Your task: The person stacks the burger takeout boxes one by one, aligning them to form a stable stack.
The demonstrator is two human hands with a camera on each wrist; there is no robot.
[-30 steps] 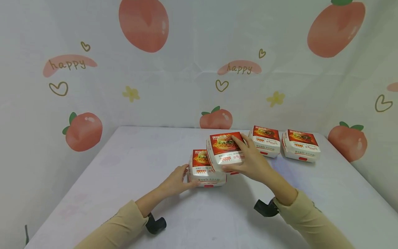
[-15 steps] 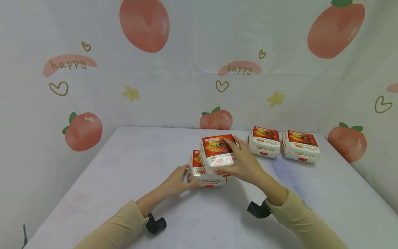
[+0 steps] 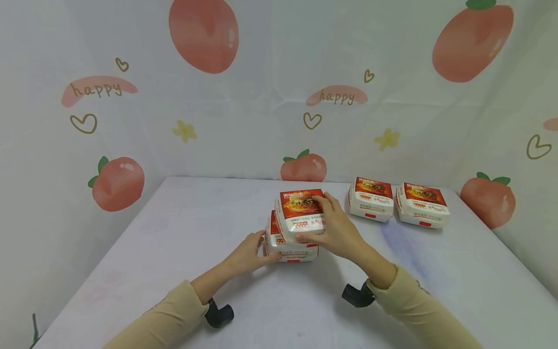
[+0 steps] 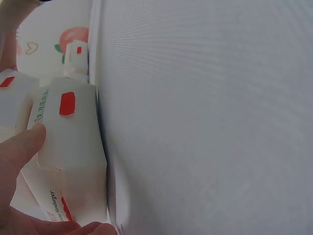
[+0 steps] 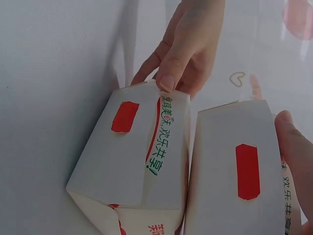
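A white burger box with a red printed lid [image 3: 301, 213] is held by my right hand [image 3: 342, 235], thumb on its front and fingers over its right and top. Close under it a matching lower box [image 3: 293, 251] rests on the table. In the right wrist view, only a narrow gap separates the upper box [image 5: 222, 166] from the lower box [image 5: 129, 147]. My left hand [image 3: 246, 254] grips the lower box by its left end. The left wrist view shows that thumb [image 4: 24, 144] on the front of the lower box [image 4: 73, 132]. Most of the lower lid is hidden.
Two similar boxes stand side by side at the back right, one nearer the middle [image 3: 370, 199] and one further right [image 3: 422, 206]. A fruit-printed cloth [image 3: 244, 121] hangs behind the white table [image 3: 183, 213]. Black wrist mounts [image 3: 219, 315] extend below both sleeves.
My right hand has carried the upper box left and slightly down, over the lower box, slowing lately. The left hand and the lower box have stayed in place.
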